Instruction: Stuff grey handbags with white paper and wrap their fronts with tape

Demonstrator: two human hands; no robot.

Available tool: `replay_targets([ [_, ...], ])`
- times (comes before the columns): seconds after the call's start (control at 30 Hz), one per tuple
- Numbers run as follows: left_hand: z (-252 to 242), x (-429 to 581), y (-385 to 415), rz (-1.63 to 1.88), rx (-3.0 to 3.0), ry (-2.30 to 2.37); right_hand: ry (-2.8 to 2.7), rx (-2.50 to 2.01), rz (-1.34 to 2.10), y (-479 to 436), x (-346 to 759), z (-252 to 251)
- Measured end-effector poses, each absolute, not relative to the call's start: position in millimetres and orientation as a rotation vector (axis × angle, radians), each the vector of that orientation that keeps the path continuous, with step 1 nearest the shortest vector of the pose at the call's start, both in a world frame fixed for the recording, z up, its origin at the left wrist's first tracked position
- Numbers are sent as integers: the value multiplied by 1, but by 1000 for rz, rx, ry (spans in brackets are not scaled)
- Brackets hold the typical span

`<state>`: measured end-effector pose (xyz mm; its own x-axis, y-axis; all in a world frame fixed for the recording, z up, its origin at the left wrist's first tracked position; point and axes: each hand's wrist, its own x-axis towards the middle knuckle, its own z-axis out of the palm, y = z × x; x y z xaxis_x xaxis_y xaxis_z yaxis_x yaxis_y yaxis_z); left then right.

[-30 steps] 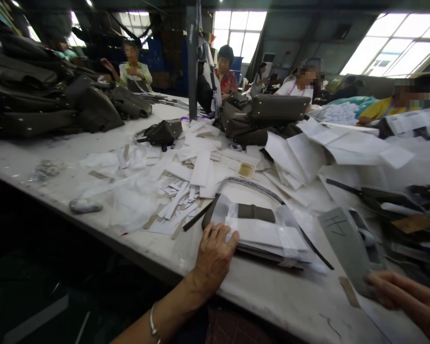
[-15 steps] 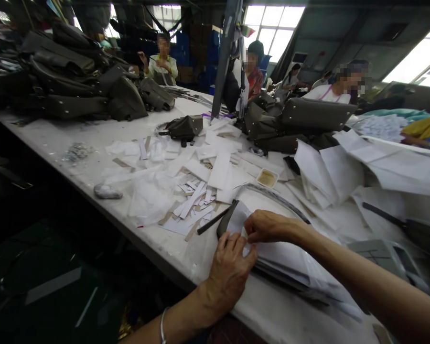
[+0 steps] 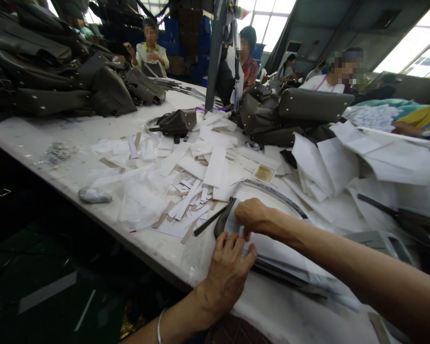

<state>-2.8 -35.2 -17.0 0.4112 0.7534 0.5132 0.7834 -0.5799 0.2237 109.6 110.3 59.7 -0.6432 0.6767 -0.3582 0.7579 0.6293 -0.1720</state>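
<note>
Two bare hands meet at the left end of a dark bag (image 3: 221, 225), which lies near the front edge of a cluttered white tabletop (image 3: 82, 126); white paper (image 3: 284, 256) covers much of its upper side, and its handle (image 3: 283, 192) loops out along the far side; a thin dark strap (image 3: 212, 220) sticks out at the left. The left hand (image 3: 229, 270) rests over the bag's near corner, its fingers bent and slightly spread; a bracelet (image 3: 159, 326) rings that wrist; I can't tell whether it grips the paper or only presses on it. The right hand (image 3: 252, 215) reaches across from the other side, fingers curled downward just beside the left one; its fingertips are mostly hidden from me, so I can't tell what, if anything, they pinch.

Beneath the right forearm a grey object (image 3: 370, 239) lies partly hidden; beyond the handle sits a small dish (image 3: 264, 173) of something yellowish; to the left, cut paper strips (image 3: 191, 198) lie scattered beside crumpled clear plastic (image 3: 139, 200); loose white sheets (image 3: 397, 155) heap up at the right; a tall pile of dark bags (image 3: 50, 71) fills the far left; several people sit or stand farther off, around a grey post (image 3: 215, 62).
</note>
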Motion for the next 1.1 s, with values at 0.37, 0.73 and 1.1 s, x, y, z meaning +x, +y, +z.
replay_targets([
  [0.37, -12, -4, -36, -827, -2607, -1396, 2829, 1526, -162, 90, 168, 60],
  [0.73, -13, -8, -31, -962, -2614, -1331, 3023, 1359, -232, 20, 194, 40],
  [1.1, -3, -38, -20, -804, -2827, -982, 2837, 1660, -886, 14, 219, 60],
])
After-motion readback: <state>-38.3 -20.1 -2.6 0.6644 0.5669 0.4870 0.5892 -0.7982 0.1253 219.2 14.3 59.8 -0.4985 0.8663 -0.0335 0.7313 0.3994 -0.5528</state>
